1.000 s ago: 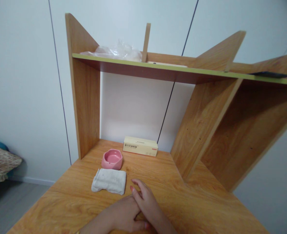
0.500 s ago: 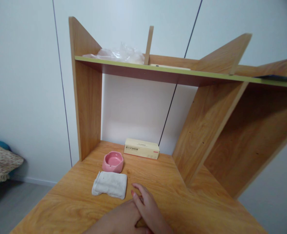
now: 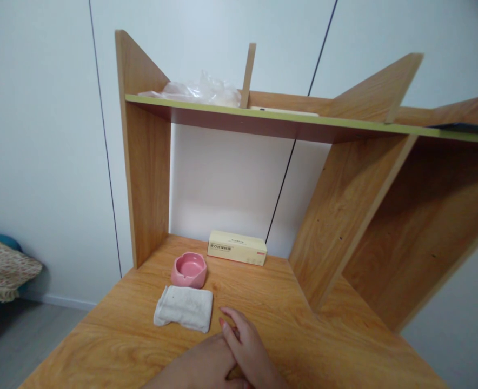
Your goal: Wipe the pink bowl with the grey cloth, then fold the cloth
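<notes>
Near the bottom of the view my two hands cross and touch over the desk [image 3: 304, 346]. My left hand [image 3: 210, 354] comes in from the lower left, and most of its fingers are hidden under the other hand. On top lies my right hand [image 3: 249, 343], its visible fingers stretched out and apart, with no object in them. A folded white cloth [image 3: 184, 308] is the thing nearest to the hands, just left of the right fingertips. Behind the cloth stands a pink ashtray [image 3: 190, 270] with notches in its rim.
A cream-coloured box [image 3: 237, 248] with printed lettering stands at the back of the desk. Overhead, a shelf [image 3: 271, 116] carries a clear plastic bag [image 3: 202, 92] and a dark flat item [image 3: 466, 128]. An upright wooden panel [image 3: 344, 216] rises on the right.
The view has shifted very slightly. Both hands and the things on the desk stay in place.
</notes>
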